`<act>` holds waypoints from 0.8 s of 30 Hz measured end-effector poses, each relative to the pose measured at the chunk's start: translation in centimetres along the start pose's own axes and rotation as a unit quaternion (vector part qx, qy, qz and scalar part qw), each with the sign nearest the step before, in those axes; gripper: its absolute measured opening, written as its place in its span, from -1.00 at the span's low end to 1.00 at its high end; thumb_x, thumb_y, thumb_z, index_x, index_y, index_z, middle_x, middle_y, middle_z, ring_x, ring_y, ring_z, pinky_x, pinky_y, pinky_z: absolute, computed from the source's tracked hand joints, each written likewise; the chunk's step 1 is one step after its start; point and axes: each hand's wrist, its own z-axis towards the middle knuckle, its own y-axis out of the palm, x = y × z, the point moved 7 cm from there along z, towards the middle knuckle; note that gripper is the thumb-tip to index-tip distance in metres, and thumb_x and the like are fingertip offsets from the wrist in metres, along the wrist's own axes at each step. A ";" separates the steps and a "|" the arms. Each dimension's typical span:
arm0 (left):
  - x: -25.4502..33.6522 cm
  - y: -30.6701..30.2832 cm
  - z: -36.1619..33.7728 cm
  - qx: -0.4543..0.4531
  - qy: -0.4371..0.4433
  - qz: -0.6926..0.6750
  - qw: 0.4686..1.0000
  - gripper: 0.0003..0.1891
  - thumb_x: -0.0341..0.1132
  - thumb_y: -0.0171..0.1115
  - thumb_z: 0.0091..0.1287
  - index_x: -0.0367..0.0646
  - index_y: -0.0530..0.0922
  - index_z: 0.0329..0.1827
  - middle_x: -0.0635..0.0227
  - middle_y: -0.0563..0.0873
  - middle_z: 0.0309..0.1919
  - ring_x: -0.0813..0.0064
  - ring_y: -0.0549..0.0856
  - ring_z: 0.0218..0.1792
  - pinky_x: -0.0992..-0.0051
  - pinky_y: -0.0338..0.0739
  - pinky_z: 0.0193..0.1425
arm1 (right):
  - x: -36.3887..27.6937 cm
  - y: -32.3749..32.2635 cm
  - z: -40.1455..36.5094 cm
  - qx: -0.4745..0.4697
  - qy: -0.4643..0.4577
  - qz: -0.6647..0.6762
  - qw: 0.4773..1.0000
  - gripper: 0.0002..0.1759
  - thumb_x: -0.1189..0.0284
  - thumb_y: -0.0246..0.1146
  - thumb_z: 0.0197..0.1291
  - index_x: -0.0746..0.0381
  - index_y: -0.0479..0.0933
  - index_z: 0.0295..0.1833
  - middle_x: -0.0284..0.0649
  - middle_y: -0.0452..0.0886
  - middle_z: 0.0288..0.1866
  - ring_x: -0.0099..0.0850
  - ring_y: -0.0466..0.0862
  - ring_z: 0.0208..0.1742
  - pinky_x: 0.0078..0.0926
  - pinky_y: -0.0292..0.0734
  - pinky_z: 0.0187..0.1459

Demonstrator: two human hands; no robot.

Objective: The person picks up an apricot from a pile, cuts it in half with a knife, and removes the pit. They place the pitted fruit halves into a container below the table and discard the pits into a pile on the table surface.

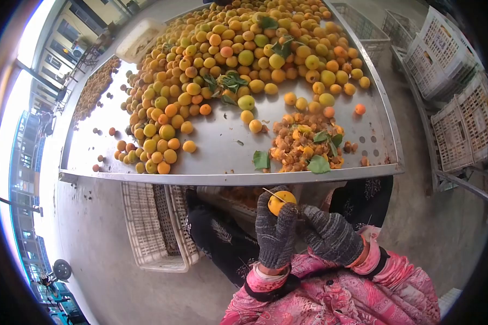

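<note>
In grey knitted gloves, both hands are close together below the table's front edge. My left hand [276, 235] grips a yellow apricot [281, 202] at its fingertips. A thin stick-like tool [271, 193] lies across the top of the apricot. My right hand [333, 235] is just right of the fruit, its fingers curled together toward the apricot; what they pinch is too small to make out. On the metal table [217, 157], a large heap of apricots [244, 38] spreads toward the back, and a pile of split fruit pieces with leaves [303, 143] sits near the front edge.
White plastic crates [149, 227] stand under the table at the left. More crates [442, 54] are stacked on a rack at the right. A pale container [140, 39] rests at the table's back left. The table's raised metal rim [228, 177] runs just beyond my hands.
</note>
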 end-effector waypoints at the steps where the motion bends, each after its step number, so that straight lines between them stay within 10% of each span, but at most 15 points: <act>1: -0.3 0.1 0.1 -0.001 -0.026 0.025 0.999 -0.70 -0.44 0.13 0.29 -0.29 0.35 0.05 0.33 0.56 -0.25 0.61 0.56 -0.26 0.61 0.50 -0.20 | 0.6 0.0 -0.2 -0.001 0.018 -0.015 1.000 -0.62 0.54 0.25 -0.01 0.33 0.50 0.00 0.01 0.56 -0.08 -0.10 0.61 -0.13 -0.30 0.59 -0.15; 5: 0.1 -0.1 0.5 -0.012 0.015 0.090 0.996 -0.72 -0.42 0.14 0.27 -0.30 0.39 0.00 0.31 0.58 -0.29 0.61 0.56 -0.30 0.60 0.51 -0.22 | 0.9 -0.1 0.9 -0.122 0.011 0.113 0.986 -0.60 0.52 0.30 -0.04 0.29 0.51 -0.01 -0.03 0.56 -0.08 -0.09 0.59 -0.08 -0.29 0.57 -0.09; 7: 0.3 -0.2 0.3 -0.046 0.025 0.088 0.995 -0.72 -0.43 0.16 0.23 -0.31 0.42 -0.02 0.28 0.60 -0.31 0.56 0.58 -0.32 0.56 0.51 -0.21 | -1.7 -1.1 0.3 -0.072 -0.230 -0.064 0.968 -0.59 0.52 0.31 -0.09 0.27 0.52 -0.02 -0.04 0.56 -0.07 -0.08 0.57 -0.04 -0.26 0.53 -0.01; 14: -3.1 -1.1 0.6 -0.105 0.009 0.001 0.994 -0.58 -0.27 0.18 0.25 -0.26 0.37 0.12 0.31 0.57 -0.21 0.56 0.59 -0.33 0.58 0.52 -0.28 | -1.7 -0.6 -0.1 -0.089 -0.204 -0.015 0.975 -0.61 0.56 0.27 -0.07 0.24 0.53 -0.02 -0.05 0.57 -0.12 -0.08 0.59 -0.08 -0.27 0.53 0.00; 17: -1.9 -1.0 1.1 -0.044 0.242 0.280 0.928 -0.54 -0.15 0.20 0.24 -0.22 0.37 0.11 0.30 0.57 -0.21 0.51 0.60 -0.37 0.57 0.52 -0.33 | -2.0 -1.0 0.5 -0.022 -0.177 -0.084 0.980 -0.62 0.52 0.30 -0.01 0.24 0.51 0.00 -0.08 0.58 -0.15 -0.17 0.60 -0.10 -0.33 0.54 -0.05; 18: -2.6 -1.8 1.6 -0.046 0.072 0.094 0.992 -0.53 -0.08 0.18 0.24 -0.19 0.38 0.10 0.30 0.57 -0.21 0.50 0.60 -0.33 0.57 0.52 -0.29 | -0.1 -2.0 1.4 -0.019 0.099 0.128 0.987 -0.61 0.47 0.33 -0.01 0.25 0.50 0.00 -0.09 0.58 -0.15 -0.23 0.60 -0.10 -0.35 0.53 -0.07; 19: -3.7 -1.8 1.4 -0.045 -0.102 -0.100 0.989 -0.51 -0.01 0.17 0.25 -0.17 0.39 0.08 0.30 0.57 -0.20 0.48 0.60 -0.30 0.56 0.52 -0.26 | 2.0 -1.2 -0.1 -0.012 0.365 0.324 0.873 -0.58 0.42 0.36 0.00 0.27 0.49 0.01 -0.10 0.58 -0.14 -0.30 0.60 -0.10 -0.38 0.53 -0.09; 24: -3.7 -0.8 0.5 -0.136 -0.150 -0.059 0.977 -0.65 -0.14 0.00 0.38 -0.20 0.38 0.08 0.39 0.53 -0.21 0.65 0.48 -0.18 0.63 0.41 -0.10 | 1.6 -2.3 2.0 -0.010 0.157 0.188 0.969 -0.44 0.32 0.43 -0.05 0.28 0.44 0.07 -0.09 0.54 -0.05 -0.34 0.54 0.00 -0.39 0.46 0.01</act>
